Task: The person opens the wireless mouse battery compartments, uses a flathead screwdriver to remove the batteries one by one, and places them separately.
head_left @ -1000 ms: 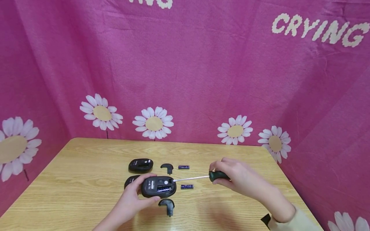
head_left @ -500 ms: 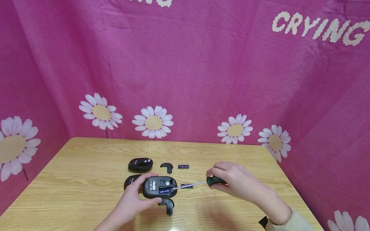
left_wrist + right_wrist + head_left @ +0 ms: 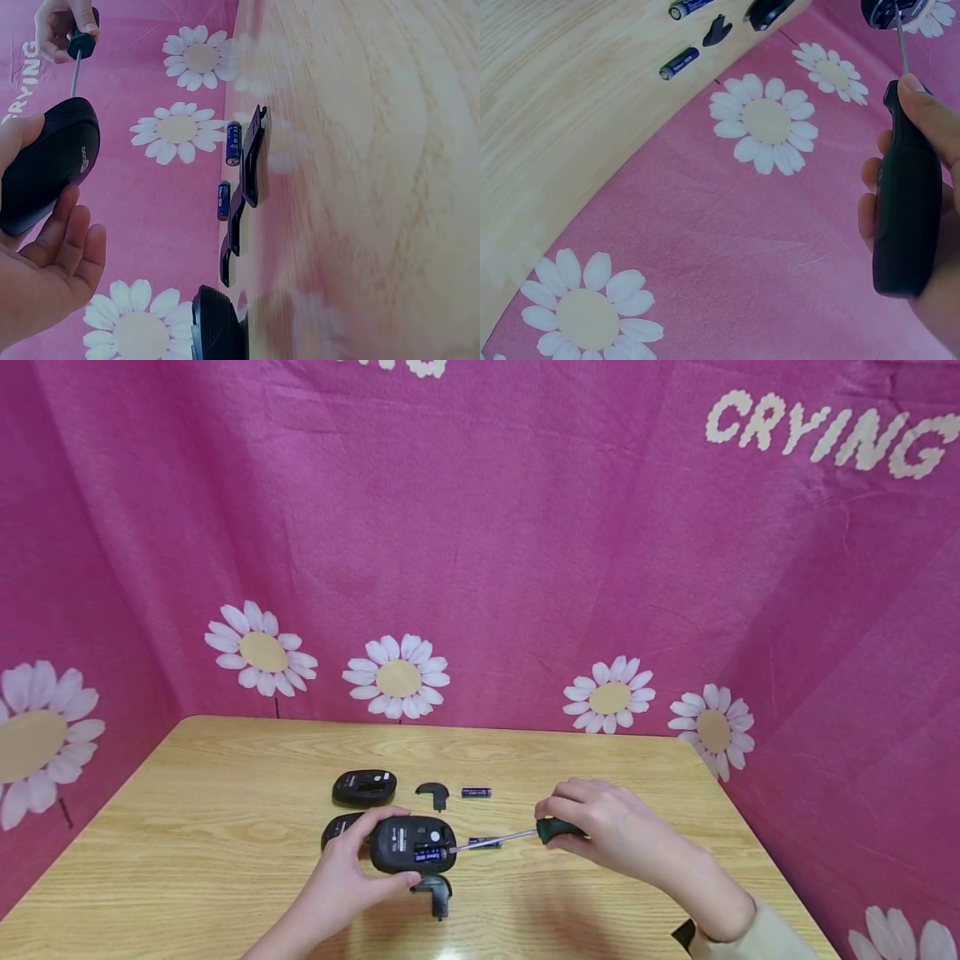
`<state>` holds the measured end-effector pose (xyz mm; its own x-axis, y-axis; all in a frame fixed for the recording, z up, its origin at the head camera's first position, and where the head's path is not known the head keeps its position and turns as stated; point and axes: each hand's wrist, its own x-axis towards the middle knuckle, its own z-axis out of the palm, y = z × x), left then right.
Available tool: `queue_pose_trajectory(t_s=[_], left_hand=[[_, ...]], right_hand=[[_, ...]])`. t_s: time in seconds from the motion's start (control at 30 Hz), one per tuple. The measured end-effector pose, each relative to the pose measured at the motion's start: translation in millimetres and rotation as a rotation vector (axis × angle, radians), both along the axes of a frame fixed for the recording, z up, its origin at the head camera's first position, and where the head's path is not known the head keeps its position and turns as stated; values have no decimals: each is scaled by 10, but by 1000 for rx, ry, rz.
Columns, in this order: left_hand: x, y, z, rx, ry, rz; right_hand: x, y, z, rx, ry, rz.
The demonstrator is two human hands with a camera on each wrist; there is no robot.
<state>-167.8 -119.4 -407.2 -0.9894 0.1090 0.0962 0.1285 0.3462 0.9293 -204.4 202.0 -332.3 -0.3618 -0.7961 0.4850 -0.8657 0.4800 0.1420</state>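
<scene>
My left hand [image 3: 347,875] grips a black computer mouse [image 3: 392,845] by its sides, underside toward the head camera. A blue battery [image 3: 431,855] sits in its uncovered battery slot. In my right hand [image 3: 611,827] is a screwdriver [image 3: 558,831] with a dark green handle, its shaft pointing left. The tip meets the mouse at the battery's right end. The left wrist view shows the mouse's rounded top [image 3: 64,154] above the table, thumb on one side and fingers on the other. In the right wrist view, fingers wrap round the screwdriver handle [image 3: 909,202].
Two more black mice, one behind [image 3: 364,787] and one partly hidden by my left hand [image 3: 339,829], lie on the wooden table [image 3: 225,827]. Battery covers [image 3: 433,795] [image 3: 435,893] lie near them. Loose batteries [image 3: 476,792] [image 3: 495,843] are to the right. A pink curtain hangs behind.
The screwdriver tip has moved down from the mouse's upper right corner to the battery's end. The mouse has tilted slightly, and my right hand has shifted a little left.
</scene>
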Motion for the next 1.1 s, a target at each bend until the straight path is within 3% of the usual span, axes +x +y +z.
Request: queue_pose_trajectory(t_s=[0.7, 1.1], left_hand=[[17, 32, -12, -164, 231, 38], [-2, 26, -42, -154, 175, 11]], right_hand=[[37, -114, -18, 106, 96, -29], [6, -111, -75, 63, 75, 14]])
